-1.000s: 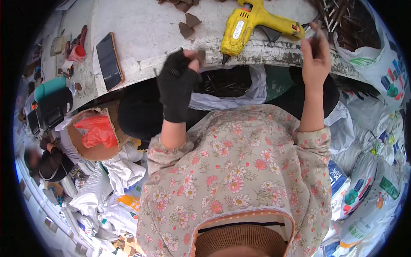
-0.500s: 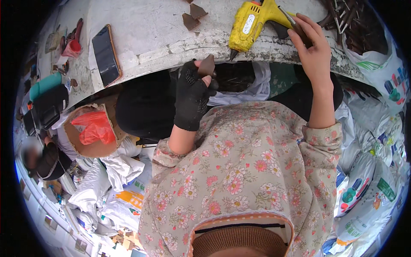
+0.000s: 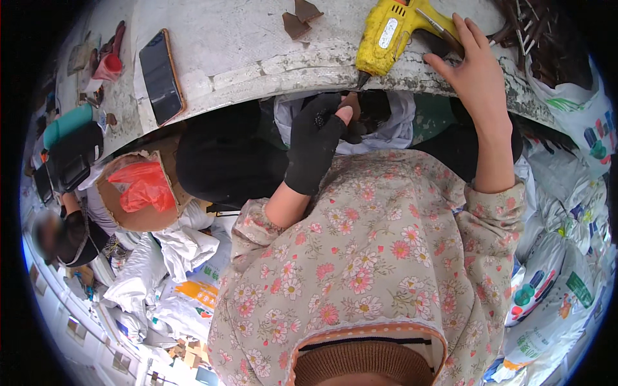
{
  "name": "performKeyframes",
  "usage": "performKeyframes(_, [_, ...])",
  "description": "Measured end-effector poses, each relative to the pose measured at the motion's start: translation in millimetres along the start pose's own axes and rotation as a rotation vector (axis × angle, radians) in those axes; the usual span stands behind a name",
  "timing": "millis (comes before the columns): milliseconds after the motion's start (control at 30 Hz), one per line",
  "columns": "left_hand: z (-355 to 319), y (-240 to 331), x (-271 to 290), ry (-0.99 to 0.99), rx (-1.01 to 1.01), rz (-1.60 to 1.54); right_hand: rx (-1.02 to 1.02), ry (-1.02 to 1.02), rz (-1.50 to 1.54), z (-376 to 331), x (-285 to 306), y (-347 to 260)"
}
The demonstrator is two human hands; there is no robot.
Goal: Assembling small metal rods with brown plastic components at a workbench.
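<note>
My left hand (image 3: 315, 138), in a black fingerless glove, is closed on a flat brown piece (image 3: 351, 101) just below the table edge. That piece is close to the dark nozzle of a yellow glue gun (image 3: 385, 40) on the table; whether they touch I cannot tell. My bare right hand (image 3: 476, 77) is at the edge right of the gun, thumb and fingers spread. Between them lies the brown end of a thin metal-tipped stick (image 3: 440, 27), slanting across the gun's handle; no firm grip on it shows.
Two brown shards (image 3: 297, 24) and a phone (image 3: 162, 77) lie on the table (image 3: 225, 51). A bag of brown sticks (image 3: 547, 51) is at right. Below the edge is a white-lined container (image 3: 405, 122). A cardboard box (image 3: 148, 222) and sacks surround me; another person sits far left.
My left hand has moved right and turned, bringing the brown piece beneath the gun's nozzle. My right thumb and fingers have spread away from the stick. The whole view has shifted slightly.
</note>
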State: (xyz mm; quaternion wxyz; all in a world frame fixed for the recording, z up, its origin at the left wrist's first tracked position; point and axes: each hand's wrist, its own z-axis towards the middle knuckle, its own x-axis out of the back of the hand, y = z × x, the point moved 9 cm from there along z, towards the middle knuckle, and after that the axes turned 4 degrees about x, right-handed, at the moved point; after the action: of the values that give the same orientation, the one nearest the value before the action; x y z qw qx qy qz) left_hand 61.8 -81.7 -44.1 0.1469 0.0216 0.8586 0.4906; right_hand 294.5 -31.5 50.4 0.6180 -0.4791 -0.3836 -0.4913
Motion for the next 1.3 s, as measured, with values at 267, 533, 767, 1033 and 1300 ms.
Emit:
performKeyframes(267, [5.0, 1.4, -12.9, -0.056, 0.053, -0.124, 0.088, -0.055, 0.038, 7.3, 0.4, 2.6])
performKeyframes(533, [4.0, 14.5, -13.2, -0.012, 0.024, 0.003, 0.168, -0.046, 0.071, 7.7, 3.2, 2.9])
performKeyframes(767, [-1.2, 11.6, -1.6, 0.009, 0.156, -0.256, 0.191, -0.350, 0.718, -39.9, 4.0, -59.8])
performKeyframes(1033, [-7.7, 6.4, -14.2, -0.006, 0.296, -0.571, 0.065, -0.505, 1.022, -69.1, 22.1, -89.3])
performKeyframes(1300, [-18.5, 33.3, 1.4, 0.165, 0.063, -0.111, 0.119, -0.557, 0.883, -60.8, 39.7, -100.9])
